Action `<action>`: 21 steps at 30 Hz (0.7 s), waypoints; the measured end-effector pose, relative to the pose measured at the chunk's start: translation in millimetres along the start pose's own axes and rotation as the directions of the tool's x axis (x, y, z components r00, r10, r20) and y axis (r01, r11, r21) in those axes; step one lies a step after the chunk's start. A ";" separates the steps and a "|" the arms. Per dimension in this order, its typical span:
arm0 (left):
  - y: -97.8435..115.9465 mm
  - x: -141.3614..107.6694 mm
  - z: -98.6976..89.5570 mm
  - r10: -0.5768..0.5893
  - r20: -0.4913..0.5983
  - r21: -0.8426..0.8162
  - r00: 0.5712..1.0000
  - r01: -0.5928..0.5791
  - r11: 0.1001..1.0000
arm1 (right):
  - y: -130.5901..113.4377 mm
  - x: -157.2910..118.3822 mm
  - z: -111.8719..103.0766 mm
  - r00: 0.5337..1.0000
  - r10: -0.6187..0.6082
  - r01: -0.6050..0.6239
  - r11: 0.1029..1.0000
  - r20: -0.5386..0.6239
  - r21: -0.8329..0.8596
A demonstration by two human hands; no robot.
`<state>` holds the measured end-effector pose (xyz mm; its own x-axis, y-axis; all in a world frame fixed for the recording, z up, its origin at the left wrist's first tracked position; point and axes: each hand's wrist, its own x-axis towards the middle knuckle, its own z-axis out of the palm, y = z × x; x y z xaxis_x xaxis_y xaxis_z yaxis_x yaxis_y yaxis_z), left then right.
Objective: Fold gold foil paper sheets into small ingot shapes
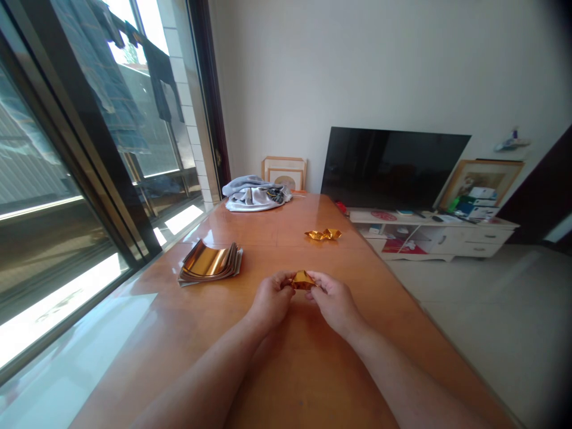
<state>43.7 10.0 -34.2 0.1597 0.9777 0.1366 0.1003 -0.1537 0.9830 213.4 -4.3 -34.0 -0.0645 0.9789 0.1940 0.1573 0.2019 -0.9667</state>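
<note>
Where hands (271, 300) (334, 302) pinch, folded gold foil (302, 279) gleams.

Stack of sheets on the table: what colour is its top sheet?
The top sheet is shiny gold, seen in the head view.

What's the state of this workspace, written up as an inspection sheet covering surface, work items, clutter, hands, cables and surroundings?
Surface: glossy wooden table, with a pale sheet at its left side.
Work items: gold foil piece between the hands; stack of curved gold sheets to the left; folded gold pieces beyond, slightly right.
Clutter: bunched grey cloth at the far end.
Hands: left hand and right hand both grip the foil piece, one at each end.
Cables: nothing seen.
Surroundings: window left; dark television on a white cabinet ahead right.
</note>
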 end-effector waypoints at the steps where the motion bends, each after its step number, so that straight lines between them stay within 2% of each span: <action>1: -0.2 -0.1 0.0 -0.006 -0.008 0.009 1.000 0.006 1.000 | -0.3 -0.1 0.0 1.000 0.003 -0.003 1.000 -0.007 -0.004; 5: -0.1 -1.3 0.4 -0.021 -0.036 0.022 0.999 0.022 1.000 | 0.7 -0.7 0.4 1.000 0.003 -0.002 1.000 -0.020 0.019; 10: 0.5 -2.7 2.1 -0.007 -0.018 0.031 1.000 0.007 0.999 | 2.2 -1.4 0.0 1.000 -0.010 0.010 1.000 -0.005 -0.009; 15: -1.3 -1.8 1.5 -0.024 -0.067 0.075 0.997 0.029 0.997 | 2.4 -1.8 -1.0 0.999 -0.020 0.018 0.998 -0.034 -0.053; 21: 1.7 -1.8 -2.5 0.028 0.064 0.114 0.998 -0.035 0.993 | 6.8 -1.2 -0.3 0.999 -0.039 0.037 0.993 -0.020 -0.112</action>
<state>41.1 8.4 -32.4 0.2251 0.9618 0.1558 0.2059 -0.2033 0.9572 214.9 -4.1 -40.8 -0.0506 0.9706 0.2353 0.2643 0.2403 -0.9340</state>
